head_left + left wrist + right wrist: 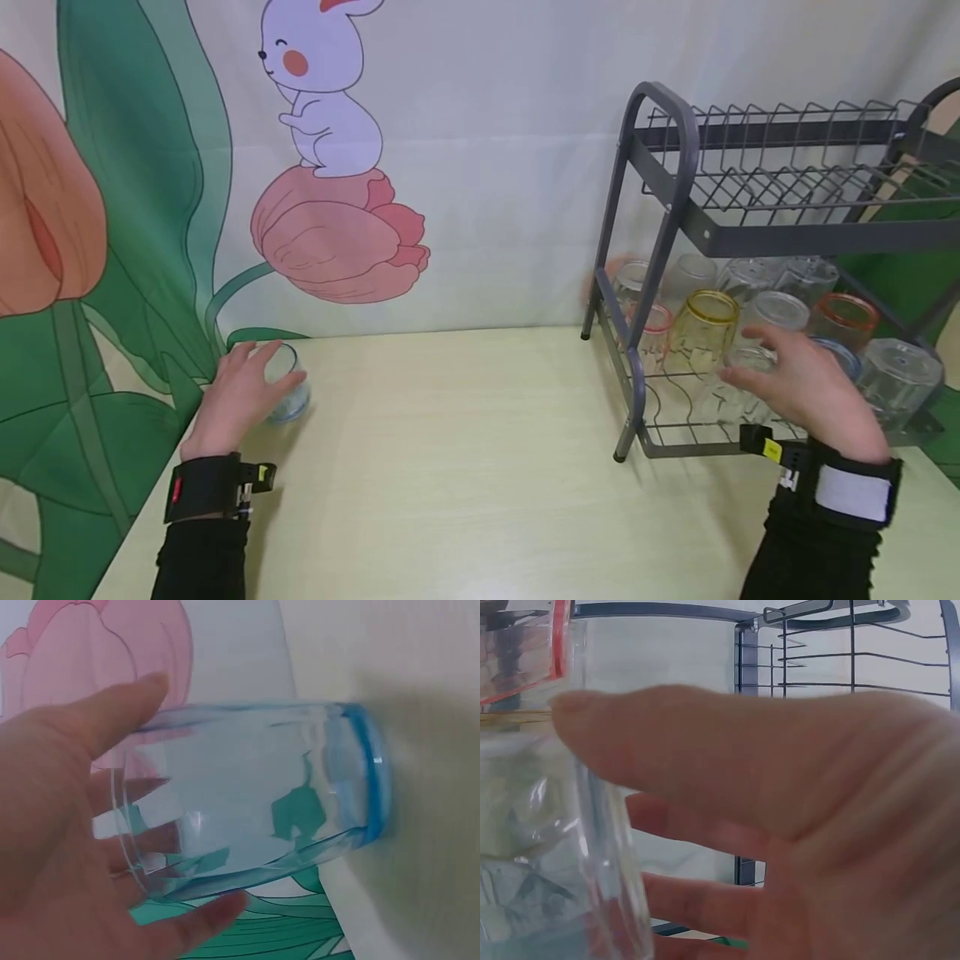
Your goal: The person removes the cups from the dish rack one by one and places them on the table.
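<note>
On the far left of the table stands a blue-tinted glass [240, 787], its thicker blue end down by the tabletop. My left hand [243, 387] holds it near the upper end, thumb along one side and little finger along the other; more fingers show through the glass. Inside the rack's lower level, my right hand [806, 383] reaches around an upended clear glass [738, 396]. Its straight thumb [667, 742] crosses in front of this glass in the right wrist view, with the other fingers partly hidden behind it. Space shows between glass and palm.
A grey two-level dish rack [660, 225] stands at the right. Several glasses fill its lower level, among them a yellow glass [701, 333] and a red-rimmed glass [847, 321]. The wire upper shelf [787, 183] overhangs them. A printed curtain [495, 167] backs the pale table [465, 467].
</note>
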The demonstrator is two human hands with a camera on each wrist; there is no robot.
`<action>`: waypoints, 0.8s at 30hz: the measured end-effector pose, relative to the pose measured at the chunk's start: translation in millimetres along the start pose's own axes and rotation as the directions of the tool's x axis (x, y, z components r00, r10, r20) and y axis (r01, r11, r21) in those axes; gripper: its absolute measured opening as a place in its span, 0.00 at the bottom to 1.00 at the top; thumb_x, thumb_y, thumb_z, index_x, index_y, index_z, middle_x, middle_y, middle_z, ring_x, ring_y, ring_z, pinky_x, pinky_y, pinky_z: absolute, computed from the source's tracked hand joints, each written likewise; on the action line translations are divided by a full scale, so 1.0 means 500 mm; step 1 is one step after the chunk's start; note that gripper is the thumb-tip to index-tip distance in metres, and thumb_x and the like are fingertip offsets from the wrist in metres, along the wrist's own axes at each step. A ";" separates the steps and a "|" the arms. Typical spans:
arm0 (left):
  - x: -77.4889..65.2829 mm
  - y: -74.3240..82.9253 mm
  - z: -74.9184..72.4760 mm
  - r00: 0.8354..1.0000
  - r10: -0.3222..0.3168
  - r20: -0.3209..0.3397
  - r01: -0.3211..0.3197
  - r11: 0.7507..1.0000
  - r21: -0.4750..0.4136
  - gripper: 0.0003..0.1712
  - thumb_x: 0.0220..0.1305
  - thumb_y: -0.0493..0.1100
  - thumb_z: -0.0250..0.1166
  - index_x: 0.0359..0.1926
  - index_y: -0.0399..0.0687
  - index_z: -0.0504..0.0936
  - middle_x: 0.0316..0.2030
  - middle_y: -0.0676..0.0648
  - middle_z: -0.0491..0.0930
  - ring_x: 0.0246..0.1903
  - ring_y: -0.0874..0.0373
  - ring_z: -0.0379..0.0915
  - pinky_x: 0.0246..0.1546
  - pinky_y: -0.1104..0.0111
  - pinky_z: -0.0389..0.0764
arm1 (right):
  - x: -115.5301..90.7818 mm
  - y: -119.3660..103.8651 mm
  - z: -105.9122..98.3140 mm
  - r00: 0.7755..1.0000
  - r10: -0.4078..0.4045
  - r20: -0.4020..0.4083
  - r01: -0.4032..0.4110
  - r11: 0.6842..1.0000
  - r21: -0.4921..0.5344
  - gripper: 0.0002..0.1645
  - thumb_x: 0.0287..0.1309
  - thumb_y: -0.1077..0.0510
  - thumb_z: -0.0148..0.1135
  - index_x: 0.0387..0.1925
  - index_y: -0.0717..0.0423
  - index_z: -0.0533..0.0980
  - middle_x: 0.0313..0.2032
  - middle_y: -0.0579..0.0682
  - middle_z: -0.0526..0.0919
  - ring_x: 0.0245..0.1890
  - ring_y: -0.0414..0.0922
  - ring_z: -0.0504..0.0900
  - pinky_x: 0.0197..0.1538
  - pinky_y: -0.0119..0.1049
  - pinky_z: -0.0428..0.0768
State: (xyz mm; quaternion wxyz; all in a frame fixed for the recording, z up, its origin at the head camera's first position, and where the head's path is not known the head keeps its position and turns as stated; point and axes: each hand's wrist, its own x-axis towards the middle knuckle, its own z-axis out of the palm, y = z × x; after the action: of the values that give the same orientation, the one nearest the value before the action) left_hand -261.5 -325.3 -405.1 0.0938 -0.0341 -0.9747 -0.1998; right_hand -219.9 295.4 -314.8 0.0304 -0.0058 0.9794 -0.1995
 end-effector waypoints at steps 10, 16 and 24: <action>-0.011 -0.010 0.008 0.998 0.008 -0.067 -0.007 1.000 0.001 0.39 0.68 0.56 0.62 0.68 0.33 0.65 0.69 0.21 0.47 0.69 0.26 0.39 0.50 0.26 0.59 | 0.017 0.001 0.009 0.998 -0.045 0.040 0.045 0.999 -0.007 0.51 0.60 0.42 0.64 0.71 0.68 0.55 0.65 0.75 0.60 0.60 0.75 0.60 0.53 0.71 0.66; -0.014 -0.005 -0.002 0.994 0.025 -0.103 -0.025 1.000 0.002 0.40 0.68 0.56 0.62 0.68 0.33 0.65 0.69 0.23 0.49 0.68 0.27 0.42 0.51 0.26 0.57 | 0.014 -0.001 0.007 0.997 -0.049 0.051 0.050 0.999 -0.012 0.52 0.60 0.38 0.63 0.71 0.67 0.56 0.65 0.76 0.59 0.59 0.75 0.63 0.52 0.70 0.67; -0.023 0.028 -0.042 0.976 0.011 -0.219 -0.026 0.997 -0.068 0.40 0.69 0.54 0.62 0.73 0.39 0.60 0.71 0.29 0.50 0.66 0.27 0.52 0.52 0.30 0.61 | -0.009 0.006 -0.010 1.000 -0.027 0.006 0.027 1.000 0.014 0.56 0.63 0.30 0.53 0.71 0.70 0.53 0.58 0.76 0.68 0.40 0.61 0.82 0.40 0.60 0.77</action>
State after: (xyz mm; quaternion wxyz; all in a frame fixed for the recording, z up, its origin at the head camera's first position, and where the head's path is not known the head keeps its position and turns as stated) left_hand -245.3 -321.1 -383.0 0.2009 -0.0244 -0.9505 -0.2358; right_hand -215.8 300.5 -311.0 0.0310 -0.0196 0.9777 -0.2066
